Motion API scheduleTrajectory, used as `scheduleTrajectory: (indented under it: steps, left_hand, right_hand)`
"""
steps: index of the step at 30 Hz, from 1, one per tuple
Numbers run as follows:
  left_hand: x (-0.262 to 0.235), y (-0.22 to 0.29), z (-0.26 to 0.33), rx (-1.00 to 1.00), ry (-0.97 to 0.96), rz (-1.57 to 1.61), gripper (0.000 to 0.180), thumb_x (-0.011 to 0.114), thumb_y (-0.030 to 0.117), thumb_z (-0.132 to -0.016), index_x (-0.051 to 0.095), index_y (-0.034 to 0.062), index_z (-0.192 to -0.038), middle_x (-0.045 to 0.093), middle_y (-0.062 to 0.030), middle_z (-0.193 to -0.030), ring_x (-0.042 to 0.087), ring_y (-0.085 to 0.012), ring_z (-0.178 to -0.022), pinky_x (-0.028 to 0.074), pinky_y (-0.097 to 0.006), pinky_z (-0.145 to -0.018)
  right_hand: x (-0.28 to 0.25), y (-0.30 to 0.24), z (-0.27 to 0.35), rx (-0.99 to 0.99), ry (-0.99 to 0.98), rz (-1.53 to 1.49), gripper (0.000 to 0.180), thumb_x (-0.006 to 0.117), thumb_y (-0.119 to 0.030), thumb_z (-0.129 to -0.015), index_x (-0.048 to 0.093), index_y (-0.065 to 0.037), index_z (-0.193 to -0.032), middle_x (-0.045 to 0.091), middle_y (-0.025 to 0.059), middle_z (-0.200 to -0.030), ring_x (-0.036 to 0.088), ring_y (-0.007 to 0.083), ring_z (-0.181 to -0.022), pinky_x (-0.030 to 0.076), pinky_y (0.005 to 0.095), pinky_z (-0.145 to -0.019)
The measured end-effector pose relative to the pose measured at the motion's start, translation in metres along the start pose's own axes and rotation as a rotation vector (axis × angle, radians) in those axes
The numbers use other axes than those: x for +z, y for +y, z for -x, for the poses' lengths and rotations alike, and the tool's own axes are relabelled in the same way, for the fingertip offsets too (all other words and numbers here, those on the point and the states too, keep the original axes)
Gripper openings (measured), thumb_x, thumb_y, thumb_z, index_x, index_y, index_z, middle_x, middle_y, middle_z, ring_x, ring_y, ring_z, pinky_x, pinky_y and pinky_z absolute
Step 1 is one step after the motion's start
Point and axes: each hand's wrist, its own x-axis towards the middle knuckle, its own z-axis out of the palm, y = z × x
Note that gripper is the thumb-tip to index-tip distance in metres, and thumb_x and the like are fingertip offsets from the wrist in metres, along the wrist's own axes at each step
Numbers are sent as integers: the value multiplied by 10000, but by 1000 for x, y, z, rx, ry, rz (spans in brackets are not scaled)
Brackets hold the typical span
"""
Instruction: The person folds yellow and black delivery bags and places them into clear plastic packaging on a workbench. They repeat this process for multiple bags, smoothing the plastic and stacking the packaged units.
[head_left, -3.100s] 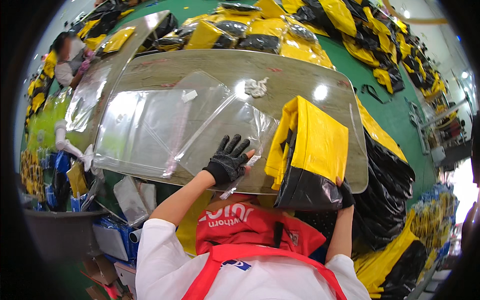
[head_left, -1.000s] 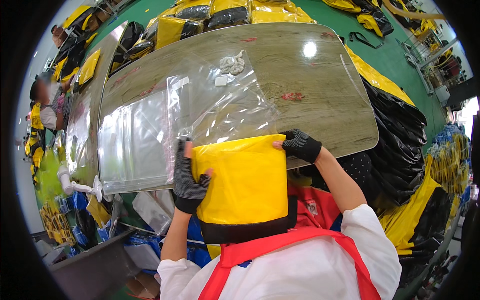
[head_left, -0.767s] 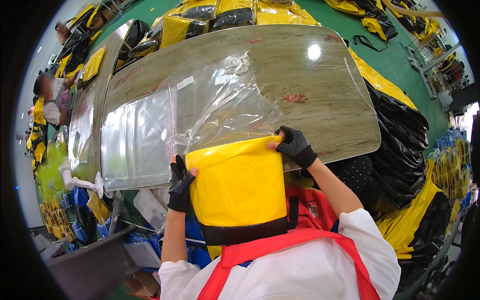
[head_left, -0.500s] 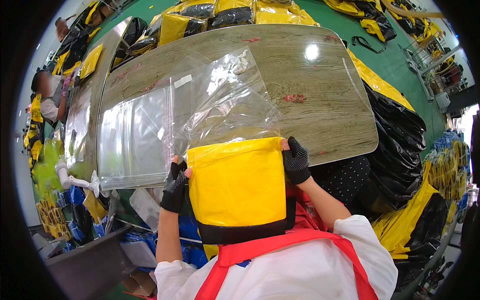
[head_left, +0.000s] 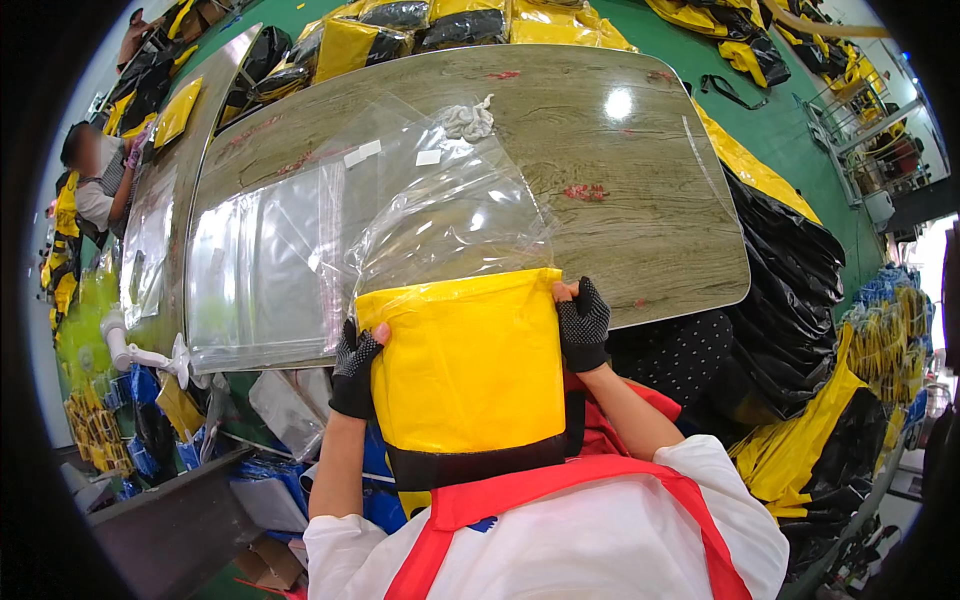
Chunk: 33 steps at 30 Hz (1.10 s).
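A folded yellow piece with a black lower band, seemingly coated fabric, hangs at the near table edge in front of me. My left hand, in a black dotted fingerless glove, pinches its left side near the top corner. My right hand, gloved alike, grips the top right corner with fingers curled. A clear plastic bag spreads over the table from the piece's far edge; its near end meets that edge. Whether the yellow edge lies inside the bag, I cannot tell.
A stack of clear plastic bags lies on the wood-patterned table, left. A crumpled white cloth sits further back. Packed yellow-and-black bundles line the far side. Black sheeting drapes on the right. Another person works at far left.
The clear bag's near end has puffed up and shifted, uncovering the white cloth. Both my hands and the yellow piece have moved slightly left.
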Motion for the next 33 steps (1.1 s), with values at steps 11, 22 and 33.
scheduleTrajectory:
  steps: [11,22,33]
  left_hand:
    - [-5,-17,10,90,41,-103,401,643,131,-808,504,15,-1165,596,-82,-1053,576,-168,-910,454,-270,-819]
    - [18,-36,2,298,196,-436,842,650,321,-818,108,29,-1392,484,-145,-1232,480,-207,-1102,387,-307,-931]
    - [13,-24,11,-21,-294,-256,728,686,385,-765,361,38,-1316,485,-80,-1254,458,-187,-1136,348,-304,-969]
  right_hand:
    - [-25,4,19,-102,-151,349,261,548,-231,-886,556,3,-770,567,184,-639,572,294,-562,428,343,-530]
    - [-65,3,20,100,-189,306,277,514,-210,-903,541,29,-767,551,187,-649,545,225,-575,418,319,-547]
    - [-91,61,16,467,-407,-586,355,594,-202,-851,509,-12,-1138,611,70,-1010,557,129,-903,470,278,-793]
